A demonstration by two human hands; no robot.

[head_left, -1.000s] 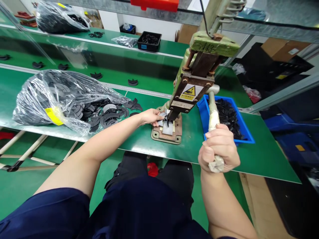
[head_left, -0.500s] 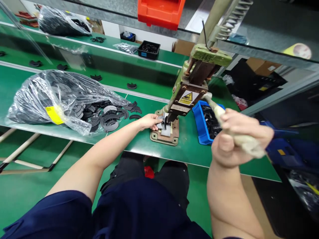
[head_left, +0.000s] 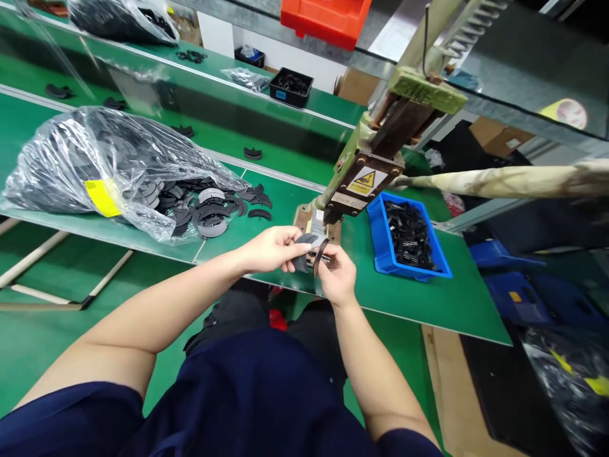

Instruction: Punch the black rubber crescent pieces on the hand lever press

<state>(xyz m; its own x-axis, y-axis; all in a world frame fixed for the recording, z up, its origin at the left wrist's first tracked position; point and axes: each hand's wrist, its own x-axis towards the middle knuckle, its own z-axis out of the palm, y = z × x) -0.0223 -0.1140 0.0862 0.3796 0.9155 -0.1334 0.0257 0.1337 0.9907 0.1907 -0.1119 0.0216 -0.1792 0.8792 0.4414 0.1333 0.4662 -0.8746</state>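
Note:
My left hand [head_left: 272, 249] is closed on dark grey curved plates [head_left: 301, 261], which fan out between thumb and fingers. Close beside it, my right hand [head_left: 341, 277] pinches a thin black curved piece [head_left: 320, 255] by its edge. Both hands are together just in front of a green hand press [head_left: 365, 184], partly hiding its base. The press lever [head_left: 504, 180] sticks out to the right with no hand on it. Fingers cover parts of the pieces, so how many there are and whether they touch is unclear.
A clear plastic bag [head_left: 61, 168] of curved plates lies on the left, with loose plates [head_left: 212, 212] spilling out. To the right stands a blue bin [head_left: 413, 273] of black parts. A red bin [head_left: 328, 19] sits on the shelf above; a black box [head_left: 290, 98] is farther back.
My right hand has let go of the press lever and come down beside my left hand. The lever has swung up. My left hand has drawn back from under the press with the plates.

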